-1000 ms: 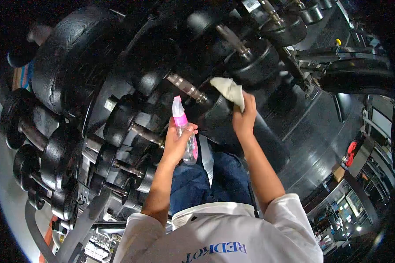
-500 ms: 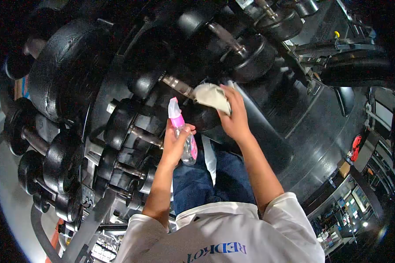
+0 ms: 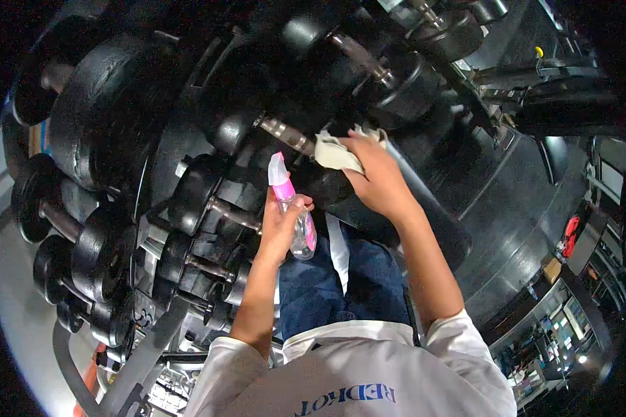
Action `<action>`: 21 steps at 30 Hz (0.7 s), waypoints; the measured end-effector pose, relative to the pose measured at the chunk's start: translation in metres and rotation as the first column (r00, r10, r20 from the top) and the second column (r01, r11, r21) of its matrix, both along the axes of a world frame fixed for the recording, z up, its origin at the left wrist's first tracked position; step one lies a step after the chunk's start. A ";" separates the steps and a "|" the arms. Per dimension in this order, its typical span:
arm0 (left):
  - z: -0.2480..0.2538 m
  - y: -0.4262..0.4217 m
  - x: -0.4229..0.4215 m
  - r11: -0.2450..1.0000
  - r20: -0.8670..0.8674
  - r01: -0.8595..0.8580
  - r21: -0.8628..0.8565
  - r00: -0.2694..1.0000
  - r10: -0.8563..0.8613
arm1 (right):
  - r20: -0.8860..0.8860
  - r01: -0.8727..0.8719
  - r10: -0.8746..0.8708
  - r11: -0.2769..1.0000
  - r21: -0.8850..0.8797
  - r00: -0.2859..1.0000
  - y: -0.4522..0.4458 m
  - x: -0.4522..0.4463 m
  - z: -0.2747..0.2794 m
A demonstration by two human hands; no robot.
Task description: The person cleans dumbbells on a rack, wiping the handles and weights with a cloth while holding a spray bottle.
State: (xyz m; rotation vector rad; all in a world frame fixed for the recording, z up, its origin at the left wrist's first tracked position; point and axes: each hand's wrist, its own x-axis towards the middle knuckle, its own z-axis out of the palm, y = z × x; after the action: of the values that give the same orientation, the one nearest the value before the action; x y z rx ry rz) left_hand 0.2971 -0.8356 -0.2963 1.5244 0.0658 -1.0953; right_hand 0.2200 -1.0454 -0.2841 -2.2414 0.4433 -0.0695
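My left hand (image 3: pixel 282 224) is wrapped round a clear spray bottle (image 3: pixel 303 240) with a pink collar and a white nozzle, held upright in front of my legs. In my right hand (image 3: pixel 378 174) is a pale cloth (image 3: pixel 336 153), pressed against the near end of a large black dumbbell. That dumbbell's metal handle (image 3: pixel 288 135) shows between its two heads, just left of the cloth. The cloth and my fingers partly hide the near head.
More black dumbbells (image 3: pixel 108 254) fill racks at the left, and another large one (image 3: pixel 407 87) lies beyond my right hand. A black padded bench (image 3: pixel 428 201) extends to the right of my right hand. Gym equipment (image 3: pixel 563 104) stands at the upper right.
My right hand has moved left with the cloth, from beyond the dumbbell's near head to beside its handle. The left hand keeps the bottle in nearly the same place.
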 end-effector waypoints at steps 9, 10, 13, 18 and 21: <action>-0.004 0.015 0.004 0.989 -0.136 -0.113 -0.097 0.986 0.099 | -0.039 0.082 -0.083 0.997 -0.010 0.996 0.004 0.055 0.012; -0.004 0.017 0.002 0.988 -0.138 -0.118 -0.096 0.985 0.104 | -0.007 0.002 -0.003 0.994 -0.106 1.000 0.011 0.071 0.007; 0.003 0.023 -0.003 0.928 -0.170 -0.320 -0.192 0.942 0.290 | -0.191 -0.108 0.071 0.976 -0.188 0.979 0.056 0.113 -0.011; 0.016 0.040 -0.004 0.918 -0.179 -0.351 -0.186 0.930 0.320 | -0.302 -0.300 0.222 0.922 -0.245 0.927 0.048 0.084 0.003; 0.025 0.044 -0.005 0.884 -0.236 -0.384 -0.267 0.915 0.327 | -0.311 -0.420 0.337 0.869 -0.261 0.889 0.021 0.059 0.016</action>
State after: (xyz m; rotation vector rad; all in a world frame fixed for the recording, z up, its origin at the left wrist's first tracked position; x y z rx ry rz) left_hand 0.2921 -0.7918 -0.2715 1.0729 0.2817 -0.8958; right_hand 0.2791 -1.0246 -0.2680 -2.6359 0.1145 0.3881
